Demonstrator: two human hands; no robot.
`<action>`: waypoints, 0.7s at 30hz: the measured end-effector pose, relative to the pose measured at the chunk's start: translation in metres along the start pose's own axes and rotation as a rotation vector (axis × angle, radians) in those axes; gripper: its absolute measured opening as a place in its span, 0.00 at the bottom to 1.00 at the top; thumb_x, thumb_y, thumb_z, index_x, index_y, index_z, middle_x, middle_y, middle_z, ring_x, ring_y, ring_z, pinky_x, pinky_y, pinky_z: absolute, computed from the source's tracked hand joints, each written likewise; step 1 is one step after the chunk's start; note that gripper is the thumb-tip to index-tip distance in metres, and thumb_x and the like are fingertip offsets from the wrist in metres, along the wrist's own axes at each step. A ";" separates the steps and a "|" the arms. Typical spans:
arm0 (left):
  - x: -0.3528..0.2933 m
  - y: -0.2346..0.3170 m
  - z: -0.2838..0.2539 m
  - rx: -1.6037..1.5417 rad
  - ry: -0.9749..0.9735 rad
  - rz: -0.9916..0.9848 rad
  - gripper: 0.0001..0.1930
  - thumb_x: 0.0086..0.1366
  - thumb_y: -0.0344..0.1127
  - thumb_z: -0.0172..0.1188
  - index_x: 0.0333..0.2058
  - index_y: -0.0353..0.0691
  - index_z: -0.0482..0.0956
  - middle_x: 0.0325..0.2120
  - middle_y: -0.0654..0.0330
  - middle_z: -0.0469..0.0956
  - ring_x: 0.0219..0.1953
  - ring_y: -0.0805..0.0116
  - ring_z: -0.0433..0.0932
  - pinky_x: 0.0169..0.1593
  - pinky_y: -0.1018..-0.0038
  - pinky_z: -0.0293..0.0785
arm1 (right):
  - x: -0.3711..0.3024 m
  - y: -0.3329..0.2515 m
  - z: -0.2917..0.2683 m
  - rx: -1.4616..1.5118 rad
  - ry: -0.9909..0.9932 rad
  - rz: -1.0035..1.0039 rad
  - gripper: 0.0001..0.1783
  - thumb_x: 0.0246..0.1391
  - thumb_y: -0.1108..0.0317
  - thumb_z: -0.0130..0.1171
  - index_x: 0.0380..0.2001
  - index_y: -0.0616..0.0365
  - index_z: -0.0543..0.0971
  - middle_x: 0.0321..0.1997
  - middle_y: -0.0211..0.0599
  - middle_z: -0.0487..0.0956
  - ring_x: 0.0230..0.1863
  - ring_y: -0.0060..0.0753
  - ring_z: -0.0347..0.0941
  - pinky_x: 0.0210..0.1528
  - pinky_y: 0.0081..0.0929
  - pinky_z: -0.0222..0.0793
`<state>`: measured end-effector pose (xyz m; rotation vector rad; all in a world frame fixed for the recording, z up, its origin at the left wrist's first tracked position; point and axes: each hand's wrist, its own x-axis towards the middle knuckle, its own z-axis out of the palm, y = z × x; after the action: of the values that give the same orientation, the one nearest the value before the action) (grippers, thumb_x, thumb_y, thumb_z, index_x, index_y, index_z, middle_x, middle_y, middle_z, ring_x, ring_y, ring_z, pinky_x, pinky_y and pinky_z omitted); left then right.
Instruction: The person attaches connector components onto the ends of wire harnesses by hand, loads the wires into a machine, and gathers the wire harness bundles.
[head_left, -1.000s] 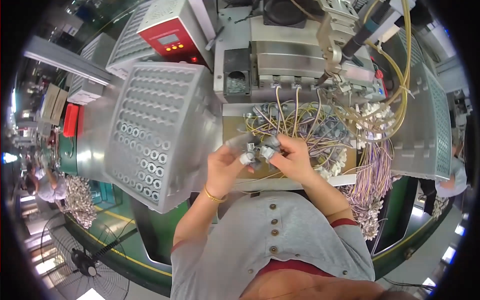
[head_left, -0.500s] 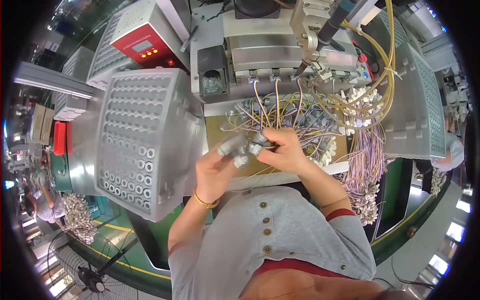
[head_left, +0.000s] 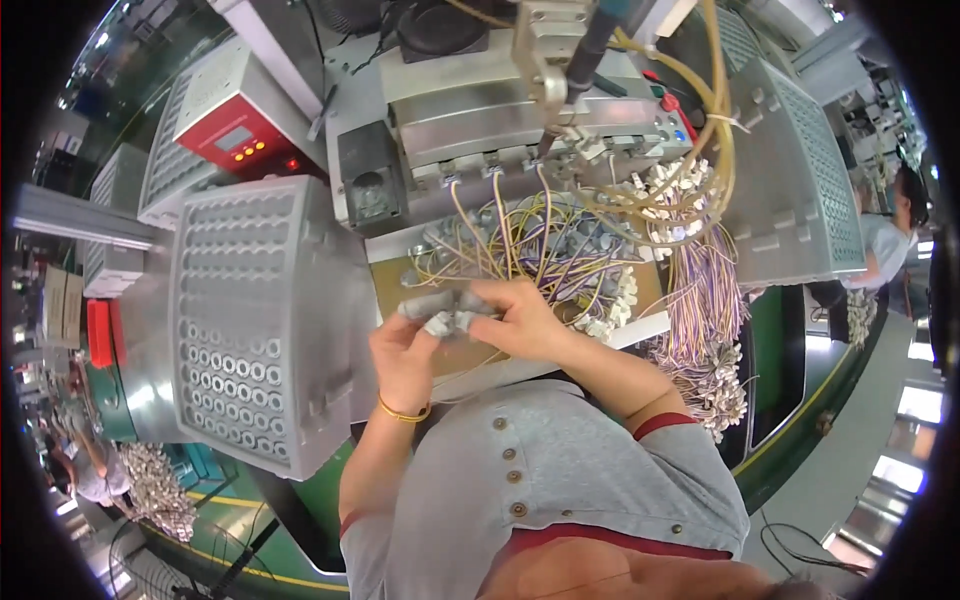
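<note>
My left hand [head_left: 403, 350] and my right hand [head_left: 522, 320] meet fingertip to fingertip over the near left part of a brown work board [head_left: 393, 285]. Grey covers wrap several of the fingertips. Both hands are closed in a pinch; whatever lies between the fingers is too small and hidden to name. Just beyond my hands lies a tangle of yellow and purple wires [head_left: 545, 245] with grey pieces among them. Three wired connectors [head_left: 493, 171] sit in a row at the front of a metal machine [head_left: 460, 125], and a thin dark-tipped tool [head_left: 546, 143] points down at the right one.
At left stands a grey tray [head_left: 235, 240] with rows of round pockets, some holding ring-shaped parts. Behind it is a red and white control box [head_left: 240, 135]. To the right, a wire bundle [head_left: 700, 285] with white connectors hangs over the edge, beside another grey tray [head_left: 790, 190].
The view has shifted, so the bench appears farther left and lower. My left hand's fingers have closed in against my right fingertips; before, the left fingers were more spread and blurred.
</note>
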<state>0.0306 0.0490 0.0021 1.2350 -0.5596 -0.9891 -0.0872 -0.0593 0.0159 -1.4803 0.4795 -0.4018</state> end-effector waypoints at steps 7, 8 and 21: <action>0.009 0.000 0.018 -0.238 -0.143 -0.187 0.13 0.56 0.29 0.50 0.40 0.35 0.70 0.33 0.58 0.75 0.26 0.72 0.74 0.23 0.80 0.68 | -0.008 0.004 -0.021 -0.017 0.006 0.013 0.09 0.44 0.70 0.57 0.30 0.63 0.75 0.15 0.24 0.70 0.18 0.11 0.63 0.18 0.15 0.58; 0.008 -0.004 0.023 -0.237 -0.146 -0.185 0.13 0.56 0.29 0.50 0.40 0.35 0.70 0.33 0.58 0.75 0.26 0.72 0.74 0.23 0.80 0.68 | -0.009 0.001 -0.026 0.139 -0.002 0.115 0.10 0.44 0.69 0.58 0.31 0.62 0.76 0.15 0.24 0.70 0.18 0.11 0.64 0.19 0.14 0.58; -0.005 -0.079 0.018 0.999 -0.460 0.448 0.10 0.47 0.27 0.58 0.31 0.39 0.77 0.21 0.57 0.75 0.23 0.67 0.74 0.27 0.76 0.70 | 0.006 0.041 -0.166 0.280 1.219 -0.301 0.05 0.44 0.74 0.50 0.17 0.60 0.69 0.14 0.24 0.67 0.14 0.13 0.59 0.14 0.14 0.53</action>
<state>-0.0112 0.0426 -0.0674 1.6204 -1.7542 -0.5857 -0.1723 -0.2000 -0.0297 -0.8915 1.0908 -1.5662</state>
